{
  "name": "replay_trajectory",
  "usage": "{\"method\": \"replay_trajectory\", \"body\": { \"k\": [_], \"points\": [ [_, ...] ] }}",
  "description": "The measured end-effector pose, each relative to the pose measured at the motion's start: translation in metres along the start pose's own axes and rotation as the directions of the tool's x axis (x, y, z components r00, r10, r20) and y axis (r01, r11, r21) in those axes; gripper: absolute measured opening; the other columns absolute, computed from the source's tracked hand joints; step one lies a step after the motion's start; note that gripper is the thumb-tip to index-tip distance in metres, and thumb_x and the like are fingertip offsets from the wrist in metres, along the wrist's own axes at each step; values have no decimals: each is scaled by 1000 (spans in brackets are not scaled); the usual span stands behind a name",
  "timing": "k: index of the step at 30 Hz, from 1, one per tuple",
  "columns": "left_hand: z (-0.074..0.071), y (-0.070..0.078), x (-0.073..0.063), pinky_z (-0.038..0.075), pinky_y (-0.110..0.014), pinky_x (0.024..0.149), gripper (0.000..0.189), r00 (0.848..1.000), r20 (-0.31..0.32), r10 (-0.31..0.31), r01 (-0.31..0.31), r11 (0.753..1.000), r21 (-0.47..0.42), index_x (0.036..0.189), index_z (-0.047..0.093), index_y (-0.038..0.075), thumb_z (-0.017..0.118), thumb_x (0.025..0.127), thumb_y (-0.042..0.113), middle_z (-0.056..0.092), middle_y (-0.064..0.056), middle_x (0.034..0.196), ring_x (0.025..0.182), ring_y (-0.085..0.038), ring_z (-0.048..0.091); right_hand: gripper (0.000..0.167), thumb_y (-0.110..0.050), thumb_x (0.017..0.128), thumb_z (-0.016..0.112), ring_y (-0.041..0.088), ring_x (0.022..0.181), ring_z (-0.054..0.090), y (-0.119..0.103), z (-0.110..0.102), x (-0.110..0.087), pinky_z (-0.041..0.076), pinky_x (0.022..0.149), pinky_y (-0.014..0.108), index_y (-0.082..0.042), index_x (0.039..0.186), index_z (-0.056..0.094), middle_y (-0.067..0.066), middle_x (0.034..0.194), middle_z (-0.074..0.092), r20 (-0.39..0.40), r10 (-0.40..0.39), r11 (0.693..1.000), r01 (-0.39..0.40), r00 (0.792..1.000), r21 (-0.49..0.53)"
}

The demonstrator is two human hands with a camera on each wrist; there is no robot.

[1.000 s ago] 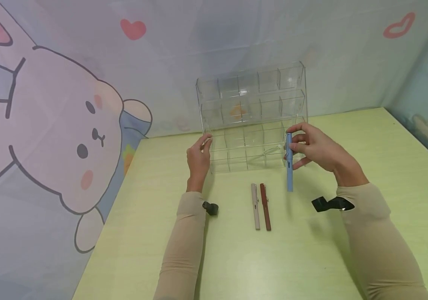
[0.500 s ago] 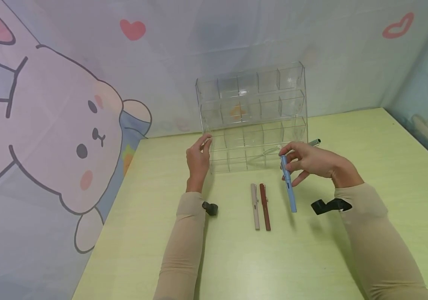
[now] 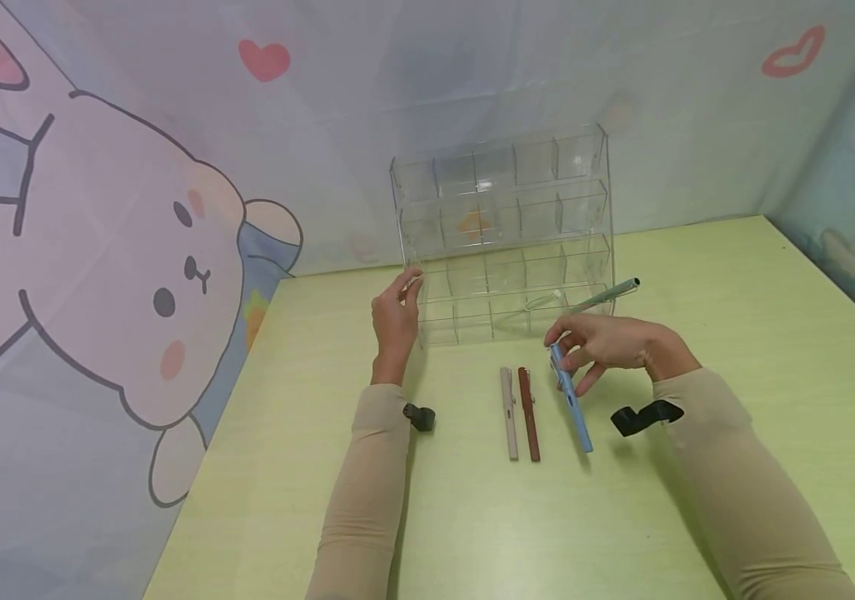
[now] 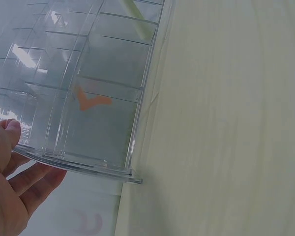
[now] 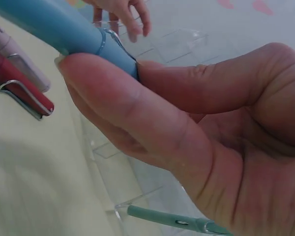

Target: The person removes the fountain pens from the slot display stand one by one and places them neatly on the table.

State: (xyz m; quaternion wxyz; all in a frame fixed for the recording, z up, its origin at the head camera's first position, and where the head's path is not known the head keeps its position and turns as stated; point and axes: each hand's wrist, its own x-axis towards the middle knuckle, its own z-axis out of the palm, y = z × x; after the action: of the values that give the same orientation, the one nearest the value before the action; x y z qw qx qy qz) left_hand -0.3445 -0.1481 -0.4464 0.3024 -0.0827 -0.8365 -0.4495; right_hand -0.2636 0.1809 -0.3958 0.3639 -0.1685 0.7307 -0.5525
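A clear acrylic rack (image 3: 502, 204) with tiers of small compartments stands near the back of the table. My left hand (image 3: 395, 325) pinches the rack's left side panel; in the left wrist view the thumb (image 4: 13, 133) lies on one face and fingers on the other. My right hand (image 3: 611, 342) holds a light blue pen (image 3: 576, 414) by its clip end, tilted over the table in front of the rack. Left of it lie a beige pen (image 3: 509, 417) and a dark red pen (image 3: 529, 417), side by side.
A green pen (image 3: 609, 294) leans in the rack's lowest tier at the right, its end sticking out past the side. A pale yellow-green pen (image 3: 545, 301) slants in that tier farther left. A printed curtain (image 3: 352, 125) hangs close behind the rack.
My right hand has come down and toward me with the blue pen, which has gone from upright to tilted. The green pen behind it has come into view. My left hand stays put.
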Motion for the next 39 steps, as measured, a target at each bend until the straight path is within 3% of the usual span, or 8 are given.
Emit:
{"method": "replay_trajectory", "body": {
  "k": [8, 25, 29, 34, 39],
  "points": [
    [1, 0, -1, 24, -25, 40, 20, 1000, 5, -29, 29, 1000, 11, 115, 75, 18, 64, 100, 25, 74, -5, 111, 96, -26, 73, 50, 11, 94, 56, 31, 91, 66, 11, 7, 13, 56, 79, 49, 15, 138, 31, 28, 122, 47, -29, 51, 999, -51, 998, -5],
    [2, -4, -2, 24, -25, 40, 21, 1000, 3, -18, 18, 1000, 6, 115, 75, 18, 63, 101, 27, 74, -3, 112, 99, -25, 73, 42, 13, 95, 56, 26, 85, 68, 17, 18, 27, 57, 81, 42, 18, 132, 36, 25, 109, 53, -73, 100, 992, -105, 992, -71],
    [2, -3, -1, 24, -25, 40, 19, 1000, -1, -21, 21, 1000, 12, 115, 75, 18, 65, 100, 24, 74, -4, 114, 98, -25, 73, 40, 9, 94, 59, 24, 85, 65, 16, 19, 29, 56, 81, 42, 18, 130, 41, 21, 105, 57, -95, 90, 980, -105, 991, -167],
    [1, -2, -1, 24, -24, 40, 19, 1000, -5, -16, 16, 1000, 15, 115, 75, 18, 64, 100, 24, 74, -4, 112, 97, -25, 73, 37, 4, 92, 64, 21, 83, 61, 14, 21, 32, 50, 79, 40, 16, 124, 51, 14, 97, 62, -141, 50, 939, -95, 989, -330],
    [0, 0, 0, 23, -24, 40, 21, 1000, 1, -18, 18, 1000, 22, 116, 75, 18, 63, 101, 26, 74, -4, 111, 97, -25, 73, 35, 4, 92, 63, 19, 82, 63, 14, 22, 35, 49, 78, 40, 15, 123, 53, 13, 97, 65, -164, 56, 927, -113, 985, -358]
  ]
}}
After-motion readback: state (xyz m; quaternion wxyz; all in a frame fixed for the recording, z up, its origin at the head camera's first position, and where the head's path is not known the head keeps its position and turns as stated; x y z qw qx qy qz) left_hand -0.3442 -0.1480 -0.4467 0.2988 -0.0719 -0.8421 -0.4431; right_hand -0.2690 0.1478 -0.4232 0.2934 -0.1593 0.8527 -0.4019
